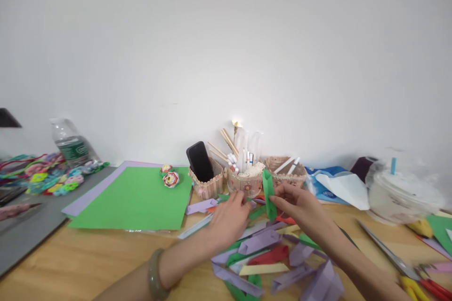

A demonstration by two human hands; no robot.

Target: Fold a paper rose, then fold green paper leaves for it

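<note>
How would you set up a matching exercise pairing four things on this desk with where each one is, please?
Things: 1 phone; 2 water bottle; 3 scissors; 4 green folded strip.
Places: A at the right edge of the table; B pinched in the right hand; C standing in the stick basket; D far left, near the wall.
Pairs: 1-C, 2-D, 3-A, 4-B.

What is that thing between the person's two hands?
A folded green paper strip, pinched upright by the right hand. The left hand rests just left of it on loose paper scraps. The head view shows this.
</note>
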